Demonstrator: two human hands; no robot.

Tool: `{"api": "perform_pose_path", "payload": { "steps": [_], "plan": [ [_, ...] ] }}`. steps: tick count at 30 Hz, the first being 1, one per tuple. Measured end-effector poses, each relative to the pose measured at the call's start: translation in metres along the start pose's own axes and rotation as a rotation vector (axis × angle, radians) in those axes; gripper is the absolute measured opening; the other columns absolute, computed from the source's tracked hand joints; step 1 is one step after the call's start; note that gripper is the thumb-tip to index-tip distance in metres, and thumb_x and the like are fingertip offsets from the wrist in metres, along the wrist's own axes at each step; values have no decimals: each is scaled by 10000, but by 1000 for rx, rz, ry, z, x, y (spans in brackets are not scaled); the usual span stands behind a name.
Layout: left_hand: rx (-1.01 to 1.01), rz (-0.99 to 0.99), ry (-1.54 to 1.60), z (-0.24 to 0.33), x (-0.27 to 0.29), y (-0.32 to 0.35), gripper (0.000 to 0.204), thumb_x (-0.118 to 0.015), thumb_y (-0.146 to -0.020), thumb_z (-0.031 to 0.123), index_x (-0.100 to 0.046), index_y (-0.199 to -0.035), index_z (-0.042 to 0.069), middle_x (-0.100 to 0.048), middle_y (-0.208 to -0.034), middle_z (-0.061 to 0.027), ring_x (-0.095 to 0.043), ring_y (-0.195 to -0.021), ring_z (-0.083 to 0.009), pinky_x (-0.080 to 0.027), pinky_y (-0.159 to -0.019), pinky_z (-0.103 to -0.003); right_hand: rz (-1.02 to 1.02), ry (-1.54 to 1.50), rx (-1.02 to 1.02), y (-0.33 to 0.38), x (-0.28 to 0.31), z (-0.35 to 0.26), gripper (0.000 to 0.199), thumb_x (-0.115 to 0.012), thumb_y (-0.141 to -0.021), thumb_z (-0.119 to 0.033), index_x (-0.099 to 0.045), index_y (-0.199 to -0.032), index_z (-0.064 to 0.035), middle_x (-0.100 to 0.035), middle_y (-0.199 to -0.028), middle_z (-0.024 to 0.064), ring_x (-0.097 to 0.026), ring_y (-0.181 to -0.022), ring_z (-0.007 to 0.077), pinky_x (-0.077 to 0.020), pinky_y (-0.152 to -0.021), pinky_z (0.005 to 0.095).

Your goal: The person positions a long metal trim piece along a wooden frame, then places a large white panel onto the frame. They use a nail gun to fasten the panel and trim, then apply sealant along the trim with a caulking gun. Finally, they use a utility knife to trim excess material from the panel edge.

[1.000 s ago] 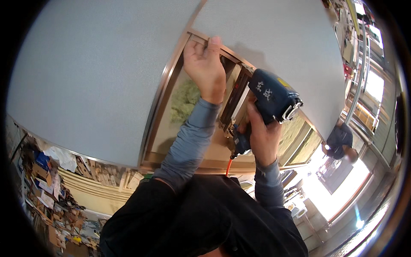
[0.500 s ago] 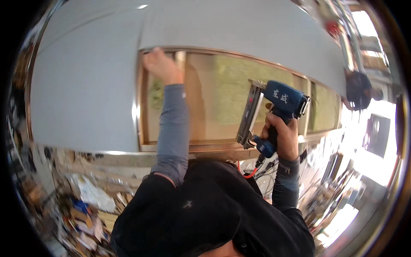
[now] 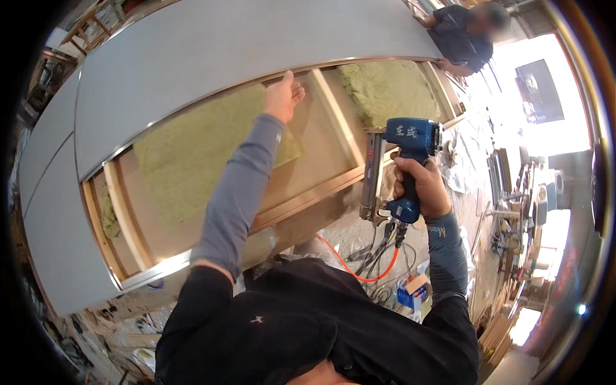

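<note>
In my right hand [image 3: 428,187] is a dark blue pneumatic nail gun [image 3: 410,132], gripped by its handle, with its long magazine on the left. An orange air hose [image 3: 369,280] loops below it. My left hand [image 3: 283,99] is stretched out with fingers apart, holding nothing, at the far edge of a long wooden frame [image 3: 314,197]. Whether it touches that edge I cannot tell. Inside the frame lie yellow-green insulation [image 3: 199,151] and pale wooden crosspieces [image 3: 338,119]. A smooth grey panel [image 3: 256,35] borders the frame's far side.
Another person [image 3: 465,38] stands at the far right end, a hand near the frame. A second insulation piece [image 3: 388,93] fills the right section. Cables and a small blue box [image 3: 410,294] lie on the floor. Stacked boards [image 3: 507,321] stand at the right.
The view has swung right, bringing the other person and more of the frame into sight. My left hand has left the frame's left corner and moved right along its far edge.
</note>
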State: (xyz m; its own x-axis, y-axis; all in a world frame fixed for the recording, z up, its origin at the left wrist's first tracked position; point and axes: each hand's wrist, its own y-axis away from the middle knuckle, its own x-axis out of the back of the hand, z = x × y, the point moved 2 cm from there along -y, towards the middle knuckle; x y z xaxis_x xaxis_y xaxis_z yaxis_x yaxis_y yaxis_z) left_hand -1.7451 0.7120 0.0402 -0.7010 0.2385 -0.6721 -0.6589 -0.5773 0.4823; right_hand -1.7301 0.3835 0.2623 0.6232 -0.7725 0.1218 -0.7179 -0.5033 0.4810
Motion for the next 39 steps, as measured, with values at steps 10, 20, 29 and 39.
{"api": "perform_pose_path", "payload": {
  "steps": [10,20,29,39],
  "plan": [
    [-416,444,134,-80,-52,-115,301,-751,-961,162,-563,-1080,-42,-652,-1089,-118,-669,-929,-234,-610,-785,-401,-336,-76,-124,-160,129,-17,226,-669,-933,-143,-652,-1096,13,-576,-716,23,-578,-517,153,-499,-497,309],
    [-415,465,110,-75,-66,-115,273,-756,-959,164,-546,-1045,13,-704,-1001,-134,-722,-905,-254,-631,-758,-414,-486,119,-10,-302,33,-68,176,-687,-908,-136,-622,-861,20,-553,-673,37,-593,-475,184,-511,-449,353],
    [-453,661,8,-83,-84,-103,334,-806,-904,180,-632,-1012,-85,-679,-983,-110,-622,-890,-187,-517,-783,-359,-451,281,-19,-327,-17,-58,165,-638,-927,-109,-600,-822,12,-596,-623,75,-587,-466,189,-511,-482,341],
    [-485,634,126,-86,-85,-109,280,-811,-905,161,-636,-1001,-36,-691,-991,-83,-625,-868,-152,-516,-761,-328,-363,330,30,-318,-37,-54,149,-648,-924,-132,-636,-872,7,-602,-633,52,-582,-467,172,-482,-469,321]
  ]
}}
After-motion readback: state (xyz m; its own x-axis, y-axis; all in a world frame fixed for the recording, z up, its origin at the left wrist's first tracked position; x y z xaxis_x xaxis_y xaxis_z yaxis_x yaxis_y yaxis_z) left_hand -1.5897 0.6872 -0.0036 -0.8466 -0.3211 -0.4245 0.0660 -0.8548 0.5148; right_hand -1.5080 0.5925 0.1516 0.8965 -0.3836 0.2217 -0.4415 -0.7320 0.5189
